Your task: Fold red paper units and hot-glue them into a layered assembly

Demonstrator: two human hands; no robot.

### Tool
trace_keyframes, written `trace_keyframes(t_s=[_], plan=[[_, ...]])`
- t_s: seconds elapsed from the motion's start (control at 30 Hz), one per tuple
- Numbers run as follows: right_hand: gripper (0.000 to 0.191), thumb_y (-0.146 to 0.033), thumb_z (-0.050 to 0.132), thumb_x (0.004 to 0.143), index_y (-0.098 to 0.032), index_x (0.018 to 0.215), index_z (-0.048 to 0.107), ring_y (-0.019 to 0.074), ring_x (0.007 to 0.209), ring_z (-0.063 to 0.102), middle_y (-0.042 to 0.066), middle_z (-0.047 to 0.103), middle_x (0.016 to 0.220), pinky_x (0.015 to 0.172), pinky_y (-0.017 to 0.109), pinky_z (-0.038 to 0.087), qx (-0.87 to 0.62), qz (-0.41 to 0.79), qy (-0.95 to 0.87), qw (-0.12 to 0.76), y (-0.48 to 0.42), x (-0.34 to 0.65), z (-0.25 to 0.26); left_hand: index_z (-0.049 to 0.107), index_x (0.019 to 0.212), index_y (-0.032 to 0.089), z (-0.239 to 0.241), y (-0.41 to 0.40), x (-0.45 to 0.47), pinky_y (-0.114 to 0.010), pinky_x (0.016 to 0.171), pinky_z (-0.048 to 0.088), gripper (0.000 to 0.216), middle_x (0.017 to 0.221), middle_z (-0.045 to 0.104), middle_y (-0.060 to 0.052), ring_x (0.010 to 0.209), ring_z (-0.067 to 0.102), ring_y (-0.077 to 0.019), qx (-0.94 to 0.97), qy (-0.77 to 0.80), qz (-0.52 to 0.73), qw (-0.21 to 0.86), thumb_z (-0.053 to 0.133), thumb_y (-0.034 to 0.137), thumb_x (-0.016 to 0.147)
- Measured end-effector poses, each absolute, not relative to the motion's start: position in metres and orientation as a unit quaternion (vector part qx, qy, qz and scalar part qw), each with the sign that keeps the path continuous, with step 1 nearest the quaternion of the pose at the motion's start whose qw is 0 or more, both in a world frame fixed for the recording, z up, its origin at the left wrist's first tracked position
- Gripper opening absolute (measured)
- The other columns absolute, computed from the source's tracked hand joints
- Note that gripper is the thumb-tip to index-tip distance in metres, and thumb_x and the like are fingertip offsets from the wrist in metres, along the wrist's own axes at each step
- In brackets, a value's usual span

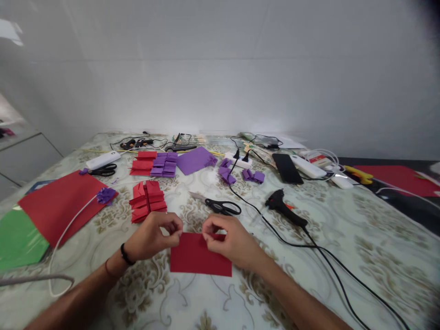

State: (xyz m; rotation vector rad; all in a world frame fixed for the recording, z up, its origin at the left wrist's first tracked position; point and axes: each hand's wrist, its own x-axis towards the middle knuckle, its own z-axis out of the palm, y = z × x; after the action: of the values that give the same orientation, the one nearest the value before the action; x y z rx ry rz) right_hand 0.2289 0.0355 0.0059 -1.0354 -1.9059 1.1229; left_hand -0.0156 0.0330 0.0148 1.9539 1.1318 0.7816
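Note:
A small red paper sheet (pixel 195 259) lies flat on the patterned tablecloth (pixel 343 238) in front of me. My left hand (pixel 154 236) pinches its far left corner with fingers closed. My right hand (pixel 228 240) pinches the far edge near the right corner, fingers curled on the paper. Just beyond my hands lie black-handled scissors (pixel 220 205) and a stack of folded red paper pieces (pixel 147 200).
A black glue gun (pixel 285 208) with its cable runs to the right. Folded purple pieces (pixel 165 164), a purple sheet (pixel 195 160), a large red sheet (pixel 62 201), a green sheet (pixel 17 240), a phone (pixel 287 168), a power strip (pixel 239 160) and a second pair of scissors (pixel 103 172) lie farther off.

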Motion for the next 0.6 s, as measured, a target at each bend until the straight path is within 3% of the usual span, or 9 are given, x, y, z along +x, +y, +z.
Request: trace_keyframes(t_s=[0.2,0.4,0.6], plan=[[0.003,-0.017,0.061,0.074,-0.019,0.073,0.063,0.0142,0.068,0.054,-0.001,0.062,0.07,0.066,0.025,0.046,-0.429,0.418,-0.726,0.339,0.055,0.251,0.009,0.063,0.08,0.018,0.018,0.05,-0.036,-0.024,0.064,0.055,0.014,0.07,0.075,-0.002,0.065,0.071,-0.0163,0.691,0.496,0.355,0.388,0.065,0.03,0.086],[0.007,-0.013,0.062,0.074,-0.019,0.072,0.063,0.0146,0.07,0.057,0.0,0.064,0.074,0.061,0.022,0.045,-0.405,0.43,-0.737,0.327,0.039,0.229,0.003,0.076,0.099,0.019,0.012,0.034,-0.014,-0.027,0.077,0.058,0.015,0.094,0.08,-0.005,0.083,0.073,-0.0179,0.747,0.449,0.337,0.356,0.069,0.028,0.089],[0.009,-0.011,0.062,0.075,-0.02,0.073,0.064,0.0144,0.069,0.058,-0.001,0.063,0.073,0.064,0.023,0.046,-0.376,0.421,-0.751,0.343,0.03,0.219,0.0,0.08,0.09,0.021,0.005,0.023,-0.001,-0.023,0.073,0.053,0.014,0.083,0.081,-0.001,0.075,0.072,-0.0157,0.769,0.434,0.284,0.373,0.069,0.027,0.093]])
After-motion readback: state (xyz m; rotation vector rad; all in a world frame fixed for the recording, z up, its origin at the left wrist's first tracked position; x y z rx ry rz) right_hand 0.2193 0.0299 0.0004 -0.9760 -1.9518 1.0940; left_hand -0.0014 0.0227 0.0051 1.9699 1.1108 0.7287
